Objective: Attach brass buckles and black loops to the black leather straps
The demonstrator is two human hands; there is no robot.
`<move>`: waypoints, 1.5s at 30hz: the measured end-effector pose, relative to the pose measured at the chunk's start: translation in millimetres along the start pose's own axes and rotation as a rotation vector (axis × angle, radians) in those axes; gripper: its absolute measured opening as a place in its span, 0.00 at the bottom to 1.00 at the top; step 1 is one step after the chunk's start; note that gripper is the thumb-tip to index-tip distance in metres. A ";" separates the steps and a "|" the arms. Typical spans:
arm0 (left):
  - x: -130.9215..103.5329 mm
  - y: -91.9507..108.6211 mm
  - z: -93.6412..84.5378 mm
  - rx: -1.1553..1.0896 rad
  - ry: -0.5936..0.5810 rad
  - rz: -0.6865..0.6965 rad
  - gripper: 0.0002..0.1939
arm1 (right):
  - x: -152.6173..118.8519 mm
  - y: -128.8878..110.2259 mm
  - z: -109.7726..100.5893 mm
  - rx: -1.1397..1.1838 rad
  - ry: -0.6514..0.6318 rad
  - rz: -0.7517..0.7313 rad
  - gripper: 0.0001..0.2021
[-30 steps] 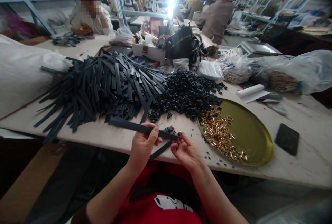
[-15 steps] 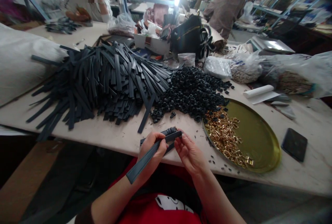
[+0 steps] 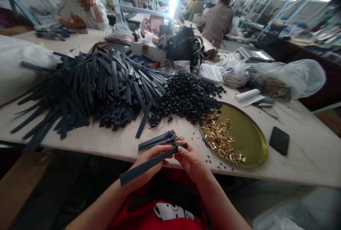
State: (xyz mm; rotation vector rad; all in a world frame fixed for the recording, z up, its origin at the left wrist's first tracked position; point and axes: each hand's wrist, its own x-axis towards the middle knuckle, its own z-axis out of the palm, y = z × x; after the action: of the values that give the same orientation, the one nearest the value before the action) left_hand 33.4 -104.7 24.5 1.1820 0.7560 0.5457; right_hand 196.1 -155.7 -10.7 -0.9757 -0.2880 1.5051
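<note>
A dark blue-grey strap (image 3: 142,168) slants across my hands over the table's front edge, its wide end toward me. My left hand (image 3: 152,157) is closed on it, partly hidden beneath it. At the far end my right hand (image 3: 190,156) pinches the strap between thumb and fingers. Just beyond the hands lie several straps fitted with gold buckles (image 3: 157,140). Further off is a large pile of loose dark straps (image 3: 101,84), with a heap of small black loops (image 3: 186,97) to its right. Gold buckles (image 3: 217,134) fill the left side of a round tray (image 3: 249,134).
A phone (image 3: 279,140) lies right of the tray. Behind it are a white paper roll (image 3: 247,95) and plastic bags (image 3: 295,77). A black bag (image 3: 181,43) and a box (image 3: 149,53) stand at the back. Another person (image 3: 82,8) sits across at the left.
The view has shifted, so the table contents appear further left. My hands have come closer together, and the strap's far end has moved to lie along my right fingertips. The buckled straps show more.
</note>
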 end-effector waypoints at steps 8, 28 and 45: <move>-5.0 0.6 6.7 0.098 -0.169 -0.328 0.34 | -24.5 0.5 8.0 -0.465 -0.052 -0.224 0.23; 47.4 -19.6 31.5 0.075 0.000 -0.378 0.15 | 75.9 -112.5 -98.9 -1.978 0.306 -0.457 0.06; 61.3 21.5 28.3 0.436 -0.028 0.029 0.14 | 3.4 -84.0 -21.4 -0.601 -0.265 -0.028 0.08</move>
State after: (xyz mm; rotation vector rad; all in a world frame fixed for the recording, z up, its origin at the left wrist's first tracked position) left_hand 94.6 -70.8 35.8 1.6021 0.8603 0.3963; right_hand 270.3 -142.5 32.4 -1.2261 -0.9816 1.5527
